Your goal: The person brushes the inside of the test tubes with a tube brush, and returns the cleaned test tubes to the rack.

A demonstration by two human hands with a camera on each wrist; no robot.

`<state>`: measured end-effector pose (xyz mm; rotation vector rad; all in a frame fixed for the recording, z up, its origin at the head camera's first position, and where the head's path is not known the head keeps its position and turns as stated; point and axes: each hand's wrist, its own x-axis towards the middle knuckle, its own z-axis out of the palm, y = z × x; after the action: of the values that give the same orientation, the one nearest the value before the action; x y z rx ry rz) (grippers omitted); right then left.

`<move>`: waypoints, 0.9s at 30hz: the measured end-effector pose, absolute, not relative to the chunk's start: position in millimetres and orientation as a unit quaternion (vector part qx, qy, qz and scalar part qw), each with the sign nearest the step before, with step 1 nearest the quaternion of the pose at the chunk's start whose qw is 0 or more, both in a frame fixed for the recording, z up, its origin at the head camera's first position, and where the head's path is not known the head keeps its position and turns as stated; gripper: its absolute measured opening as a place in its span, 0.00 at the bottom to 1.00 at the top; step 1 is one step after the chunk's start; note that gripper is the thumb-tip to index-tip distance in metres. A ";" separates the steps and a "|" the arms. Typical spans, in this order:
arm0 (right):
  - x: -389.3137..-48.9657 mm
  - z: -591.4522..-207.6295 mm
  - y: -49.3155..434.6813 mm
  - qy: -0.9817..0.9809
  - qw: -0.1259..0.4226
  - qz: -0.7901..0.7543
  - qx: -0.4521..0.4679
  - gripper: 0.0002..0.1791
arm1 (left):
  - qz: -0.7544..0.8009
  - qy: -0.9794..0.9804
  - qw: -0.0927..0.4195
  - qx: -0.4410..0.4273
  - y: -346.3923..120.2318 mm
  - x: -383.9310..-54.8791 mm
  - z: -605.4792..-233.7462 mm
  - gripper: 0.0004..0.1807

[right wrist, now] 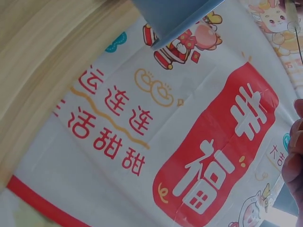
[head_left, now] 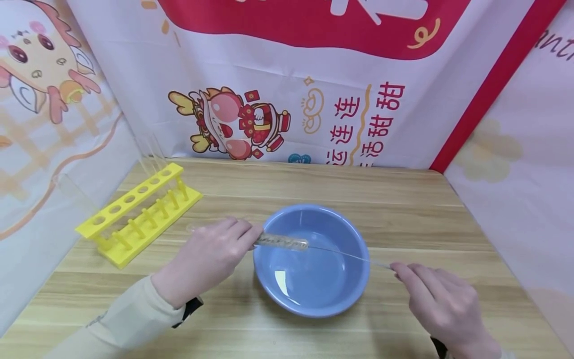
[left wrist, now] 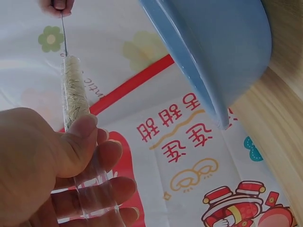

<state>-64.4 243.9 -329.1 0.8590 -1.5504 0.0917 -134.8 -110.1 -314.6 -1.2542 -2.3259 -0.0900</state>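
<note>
My left hand (head_left: 215, 257) holds a clear glass test tube (head_left: 287, 243) nearly level above a blue basin (head_left: 354, 239). Inside the tube, in the left wrist view, sit the pale bristles (left wrist: 74, 90) of a test tube brush. The brush's thin wire handle (head_left: 350, 255) comes out of the tube's right end and crosses the basin. At the wire's far end, right of the basin, my right hand (head_left: 441, 301) pinches it between thumb and finger. Only the edge of that hand's fingers (right wrist: 294, 146) appears in the right wrist view.
To the left stands a yellow test tube rack (head_left: 136, 195) with a row of holes. Clear tubes (head_left: 78, 192) stick up at its left and back ends. Printed cloth (head_left: 287, 65) walls in the wooden table (head_left: 394, 199) at the back and sides.
</note>
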 end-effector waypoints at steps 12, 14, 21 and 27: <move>-61.5 -334.1 230.5 -0.707 0.561 0.090 0.421 0.15 | -0.004 -0.835 0.265 -0.483 -100.2 -125.1 -309.5 0.22; -59.7 -330.2 225.1 -0.714 0.549 0.099 0.424 0.16 | -0.002 -0.832 0.268 -0.485 -98.3 -124.0 -308.6 0.21; -56.4 -332.7 217.2 -0.760 0.484 0.125 0.415 0.19 | 0.010 -0.827 0.272 -0.491 -94.6 -118.9 -305.5 0.22; -54.4 -340.2 215.7 -0.781 0.457 0.144 0.401 0.17 | 0.007 -0.823 0.280 -0.495 -90.7 -115.8 -304.9 0.21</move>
<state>-54.4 215.7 -340.2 0.9876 -1.9249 0.3551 -115.8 -90.7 -304.9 -1.3270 -2.2056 0.0179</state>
